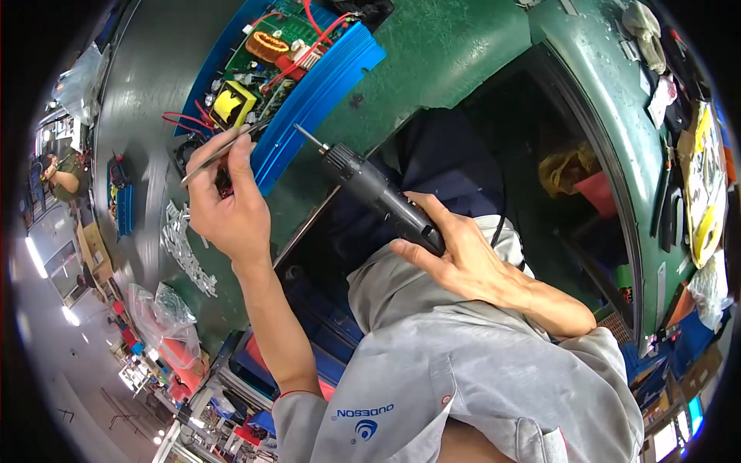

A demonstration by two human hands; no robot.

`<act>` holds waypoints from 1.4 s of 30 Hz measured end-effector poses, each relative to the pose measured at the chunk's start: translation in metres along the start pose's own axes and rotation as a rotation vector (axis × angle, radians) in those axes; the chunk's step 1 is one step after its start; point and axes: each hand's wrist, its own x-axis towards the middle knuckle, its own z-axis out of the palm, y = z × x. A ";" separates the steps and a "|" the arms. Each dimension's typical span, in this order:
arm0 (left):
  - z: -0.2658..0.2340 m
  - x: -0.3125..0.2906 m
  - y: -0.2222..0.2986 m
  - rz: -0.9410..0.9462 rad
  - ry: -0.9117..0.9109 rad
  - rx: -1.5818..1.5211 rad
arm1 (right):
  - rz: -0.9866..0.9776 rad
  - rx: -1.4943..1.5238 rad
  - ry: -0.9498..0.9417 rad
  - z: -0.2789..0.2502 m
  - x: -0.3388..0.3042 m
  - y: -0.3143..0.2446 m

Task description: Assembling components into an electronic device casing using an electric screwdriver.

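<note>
My left hand [235, 212] is closed on a pair of slim metal tweezers [202, 163], held beside the lower end of a blue metal housing [320, 89]. The tweezers' tips reach over the inside of the housing. Within it lies a green circuit board with a yellow transformer [233, 103], a copper toroid coil [268, 46] and red wires. My right hand [467, 258] grips the rear of a black electric screwdriver [378, 193]. Its bit points up and left, close to the housing's outer wall. Whether the bit touches the wall I cannot tell.
Silver metal strips [185, 251] lie in a heap on the green bench left of my forearm. A second blue housing [123, 208] stands farther left, near another person [68, 176]. Clear plastic bags [166, 312] sit at lower left. A dark frame edge [598, 139] curves on the right.
</note>
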 end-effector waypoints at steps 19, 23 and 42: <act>-0.002 0.003 -0.005 0.008 -0.069 -0.020 | 0.277 0.730 -0.287 -0.007 0.018 0.018; -0.006 0.005 -0.004 0.064 -0.061 -0.087 | 0.288 0.506 -0.170 -0.004 0.004 0.006; -0.016 0.015 -0.010 0.005 -0.130 -0.190 | 0.427 0.611 -0.283 -0.027 0.006 -0.024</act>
